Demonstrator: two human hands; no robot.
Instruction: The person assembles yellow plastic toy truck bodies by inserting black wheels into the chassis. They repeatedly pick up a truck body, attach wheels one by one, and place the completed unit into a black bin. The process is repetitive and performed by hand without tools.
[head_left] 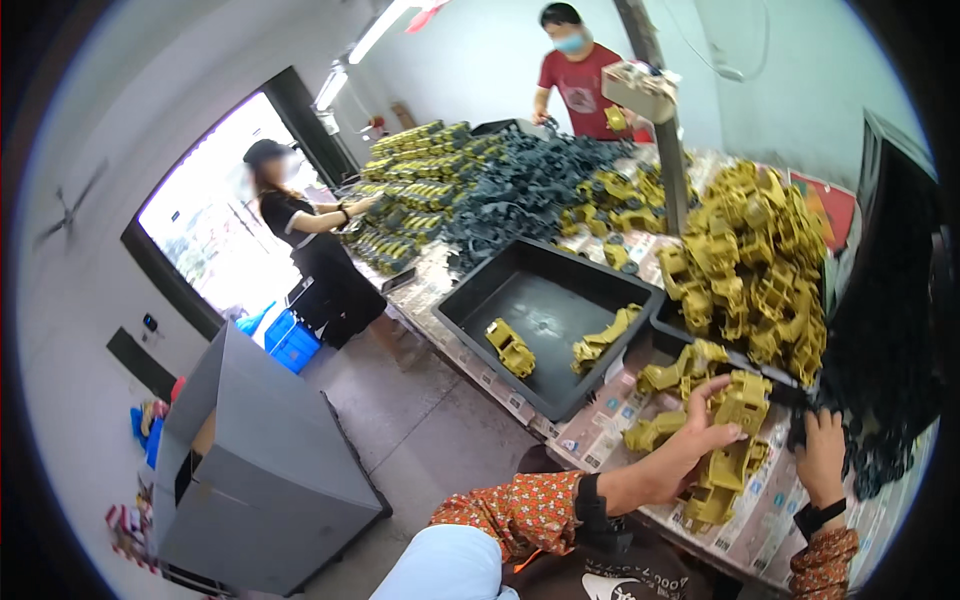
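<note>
My left hand (pixel 680 452) is closed around a yellow moulded plastic vehicle shell (pixel 722 478), thumb across its top side. More yellow shells (pixel 652 432) lie on the table beside that hand, and another touches or overlaps the held one; I cannot tell which. My right hand (pixel 822 458) is at the left edge of a heap of black plastic parts (pixel 875 400), its fingers bent over a dark piece (pixel 797 430) whose shape is partly hidden. Ahead of my hands, a black tray (pixel 530 300) holds a yellow shell (pixel 510 347) and a second yellow piece (pixel 606 338).
A tall pile of yellow shells (pixel 750 250) fills a bin beyond my hands. Black parts (pixel 540 180) and rows of yellow-and-black assemblies (pixel 410 190) cover the far table. A metal post (pixel 672 170) rises there. Two people work opposite; a grey cabinet (pixel 270 460) stands left.
</note>
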